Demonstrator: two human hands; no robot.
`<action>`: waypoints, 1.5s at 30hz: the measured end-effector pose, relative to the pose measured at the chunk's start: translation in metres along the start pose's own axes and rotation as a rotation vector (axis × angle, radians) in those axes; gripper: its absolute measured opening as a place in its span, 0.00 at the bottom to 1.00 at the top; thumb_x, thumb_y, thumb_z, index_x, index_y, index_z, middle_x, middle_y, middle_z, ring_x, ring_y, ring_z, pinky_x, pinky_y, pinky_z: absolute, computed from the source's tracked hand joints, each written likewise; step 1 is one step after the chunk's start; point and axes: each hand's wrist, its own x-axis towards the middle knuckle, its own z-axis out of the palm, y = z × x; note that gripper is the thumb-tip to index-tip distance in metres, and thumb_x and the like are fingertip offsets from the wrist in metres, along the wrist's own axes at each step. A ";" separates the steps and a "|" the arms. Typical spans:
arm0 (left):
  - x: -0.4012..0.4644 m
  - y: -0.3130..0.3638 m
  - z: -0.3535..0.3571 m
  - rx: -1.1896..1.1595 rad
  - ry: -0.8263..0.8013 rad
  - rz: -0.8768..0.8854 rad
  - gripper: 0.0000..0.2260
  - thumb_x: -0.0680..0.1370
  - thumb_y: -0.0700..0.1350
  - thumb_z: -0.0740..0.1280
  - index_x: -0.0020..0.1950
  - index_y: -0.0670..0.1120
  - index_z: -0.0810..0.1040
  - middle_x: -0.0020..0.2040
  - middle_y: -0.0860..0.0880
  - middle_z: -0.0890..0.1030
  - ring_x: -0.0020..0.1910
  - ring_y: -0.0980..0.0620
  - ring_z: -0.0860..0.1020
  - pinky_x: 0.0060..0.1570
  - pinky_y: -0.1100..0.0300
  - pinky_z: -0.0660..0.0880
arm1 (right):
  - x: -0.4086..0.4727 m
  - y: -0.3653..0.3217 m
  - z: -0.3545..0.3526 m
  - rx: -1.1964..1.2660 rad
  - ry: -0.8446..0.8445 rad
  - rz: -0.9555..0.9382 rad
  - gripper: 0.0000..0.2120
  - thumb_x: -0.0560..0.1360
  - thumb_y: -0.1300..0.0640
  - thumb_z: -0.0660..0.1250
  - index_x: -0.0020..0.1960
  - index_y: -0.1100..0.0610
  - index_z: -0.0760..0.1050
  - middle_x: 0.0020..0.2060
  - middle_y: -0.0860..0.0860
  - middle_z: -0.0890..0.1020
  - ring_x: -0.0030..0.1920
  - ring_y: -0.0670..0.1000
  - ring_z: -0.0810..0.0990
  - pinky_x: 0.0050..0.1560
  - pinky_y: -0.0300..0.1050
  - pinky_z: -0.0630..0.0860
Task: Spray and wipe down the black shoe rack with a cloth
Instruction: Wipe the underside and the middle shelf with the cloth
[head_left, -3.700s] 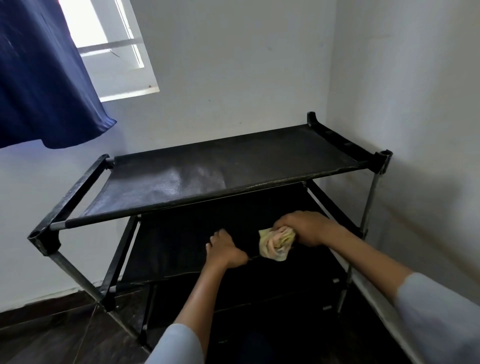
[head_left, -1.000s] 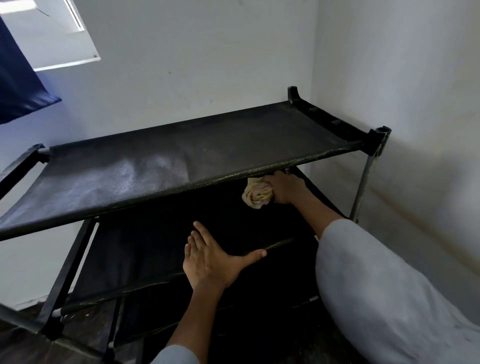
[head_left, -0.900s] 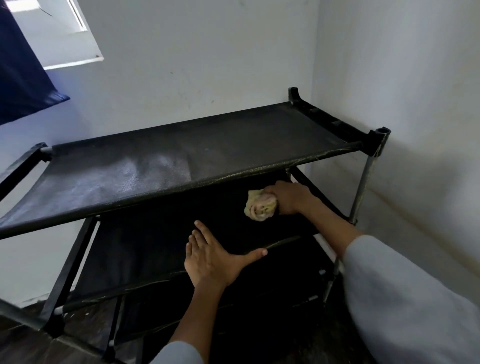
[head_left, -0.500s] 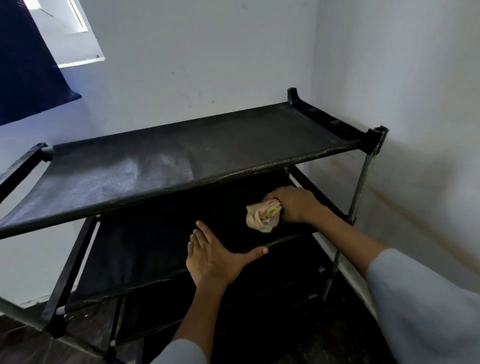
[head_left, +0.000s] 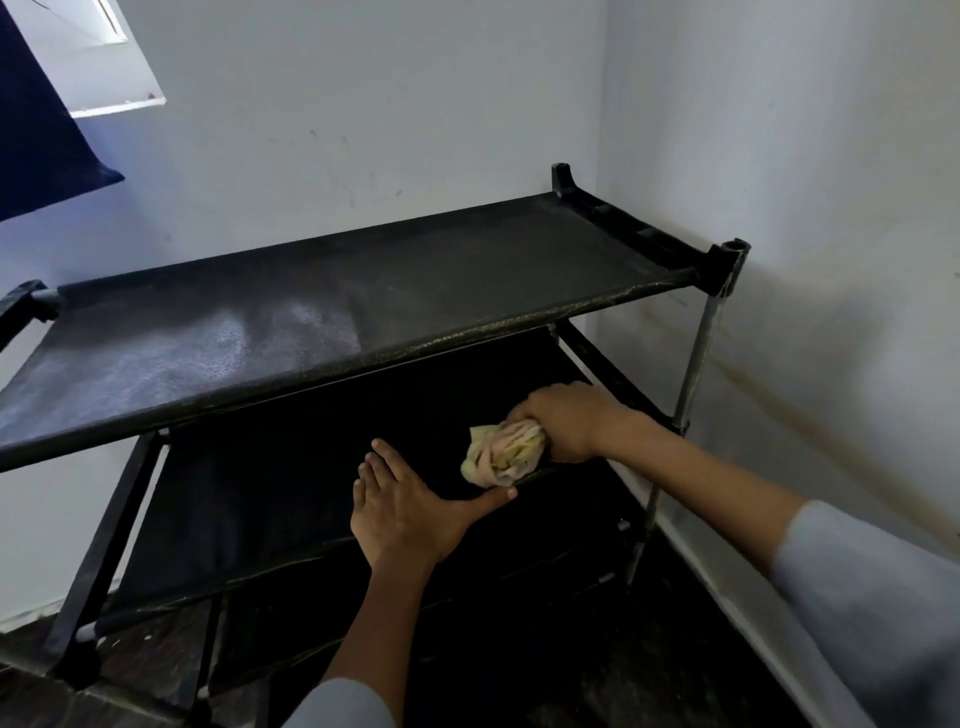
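Black rack in room corner: top shelf looks sprayed, pale sheen at left; right hand clenches balled cloth at second shelf's front edge, left hand flat beside it, bracing; lower shelves seemingly left to wipe

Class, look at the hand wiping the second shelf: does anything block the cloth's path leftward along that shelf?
Yes. The left hand rests flat on the second shelf, just left of the cloth gripped by the right hand. The top shelf overhangs it too.
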 end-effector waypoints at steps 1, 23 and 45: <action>0.000 0.000 0.000 0.002 0.003 0.001 0.72 0.46 0.84 0.50 0.76 0.39 0.36 0.78 0.42 0.47 0.77 0.47 0.49 0.75 0.54 0.50 | -0.003 0.007 0.001 0.007 0.039 0.024 0.18 0.76 0.52 0.65 0.65 0.42 0.72 0.60 0.49 0.77 0.59 0.53 0.77 0.49 0.45 0.70; 0.003 -0.001 -0.002 0.020 -0.047 0.026 0.69 0.49 0.83 0.50 0.76 0.39 0.35 0.78 0.41 0.46 0.77 0.46 0.48 0.75 0.52 0.48 | 0.018 0.046 0.000 0.060 0.063 0.221 0.18 0.77 0.60 0.63 0.67 0.51 0.72 0.63 0.53 0.76 0.62 0.55 0.75 0.61 0.47 0.70; -0.036 -0.081 -0.059 -0.531 -0.051 0.454 0.68 0.48 0.72 0.73 0.76 0.54 0.36 0.77 0.53 0.42 0.75 0.54 0.49 0.72 0.58 0.54 | -0.081 -0.006 0.018 1.341 0.438 0.078 0.12 0.72 0.71 0.68 0.50 0.56 0.76 0.40 0.52 0.80 0.39 0.49 0.80 0.31 0.39 0.76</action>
